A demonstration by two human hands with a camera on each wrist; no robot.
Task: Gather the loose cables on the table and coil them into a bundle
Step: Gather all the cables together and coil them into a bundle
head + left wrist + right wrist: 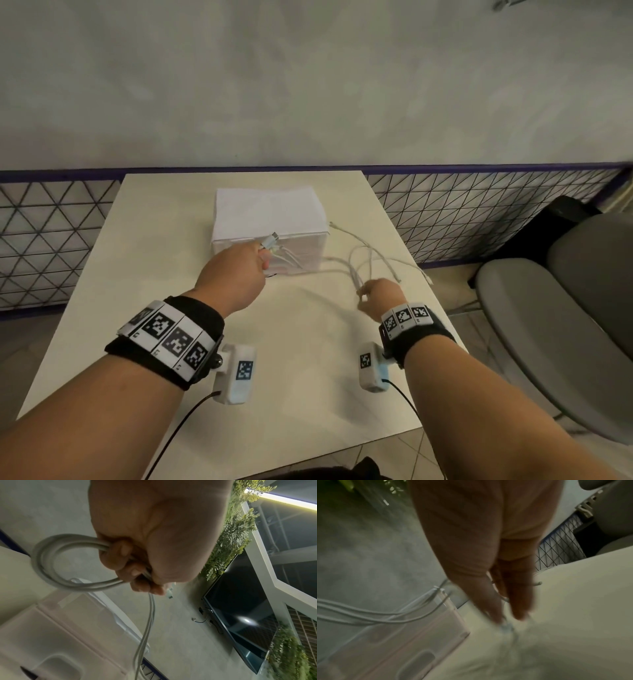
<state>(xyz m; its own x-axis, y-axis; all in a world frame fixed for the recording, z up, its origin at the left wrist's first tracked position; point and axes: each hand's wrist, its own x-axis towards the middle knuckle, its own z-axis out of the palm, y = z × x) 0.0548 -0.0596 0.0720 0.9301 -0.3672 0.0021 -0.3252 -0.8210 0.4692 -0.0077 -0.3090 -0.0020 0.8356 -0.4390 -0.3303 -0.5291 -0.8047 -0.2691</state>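
Several white cables (368, 262) lie in loose loops on the cream table (171, 274), right of a white drawer box (270, 219). My left hand (263, 255) hovers in front of the box and grips a bunch of cable strands, with a plug end (273, 238) sticking out above the fist. In the left wrist view, curled fingers (126, 563) clamp a small coil (51, 563), and strands (147, 628) hang below. My right hand (363, 291) pinches the cables near the table's right side. The right wrist view is blurred: fingertips (520, 614) close on a cable (506, 626).
A grey chair (555, 308) stands close to the table's right edge. A wall with a mesh-patterned lower panel (479, 212) runs behind the table. Cable ends (426, 277) trail toward the right edge. The drawer box (402, 649) sits at the table's far middle.
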